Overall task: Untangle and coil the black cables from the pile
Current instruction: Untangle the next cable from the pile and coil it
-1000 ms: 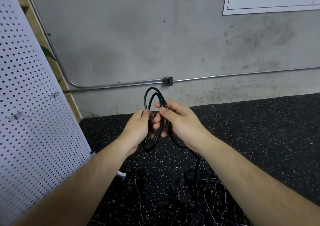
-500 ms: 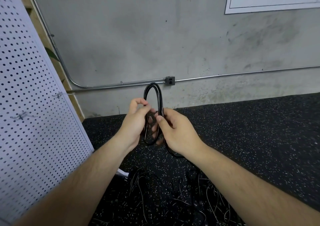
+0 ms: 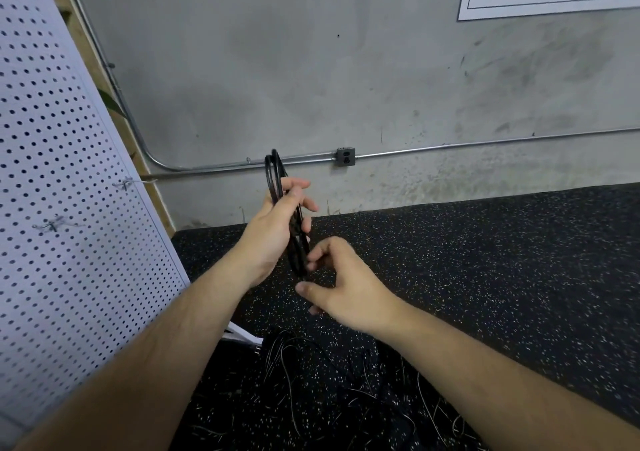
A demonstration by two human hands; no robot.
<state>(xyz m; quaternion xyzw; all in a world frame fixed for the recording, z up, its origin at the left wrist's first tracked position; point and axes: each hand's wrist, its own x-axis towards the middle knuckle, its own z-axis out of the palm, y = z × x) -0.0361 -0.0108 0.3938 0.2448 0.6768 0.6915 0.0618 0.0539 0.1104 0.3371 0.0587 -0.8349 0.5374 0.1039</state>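
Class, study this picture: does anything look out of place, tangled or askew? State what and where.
Yes. The cable pile on the floor, at the bottom of the view, is a loose tangle of crossing strands. By contrast, the coiled cable gripped in the left hand looks neat. Nothing looks damaged.

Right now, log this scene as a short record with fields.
left hand: grips the coil, raised
coil: black cable, narrow loops, upright, top loop above the fingers
right hand: fingers curled at the coil's lower end; grip unclear
pile: tangled black cables on the floor, below the hands
floor: black speckled mat
pegboard: white, at left
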